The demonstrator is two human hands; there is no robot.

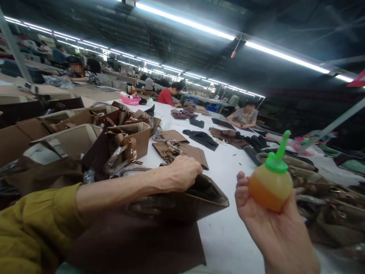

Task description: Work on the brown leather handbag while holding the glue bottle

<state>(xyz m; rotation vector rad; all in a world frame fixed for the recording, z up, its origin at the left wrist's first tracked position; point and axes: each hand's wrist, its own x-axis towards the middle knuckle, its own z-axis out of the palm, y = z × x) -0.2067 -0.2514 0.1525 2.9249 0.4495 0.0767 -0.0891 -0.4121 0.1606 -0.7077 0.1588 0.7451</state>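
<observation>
Near the middle of the view, my left hand is closed at the top rim of a dark brown handbag. Its fingertips are hidden behind the knuckles and the rim. The bag's mouth gapes to the right of that hand, showing a dark lining. On the right, my right hand holds up a round, translucent squeeze bottle with orange-yellow liquid inside and a green nozzle cap pointing upward. The bottle rests in the palm with fingers curled around it, apart from the bag.
Open tan and brown handbags crowd the left side. Flat bag pieces and dark cut parts lie on the white tabletop. More bags are piled at right. A pink basket and several people stand or sit farther back.
</observation>
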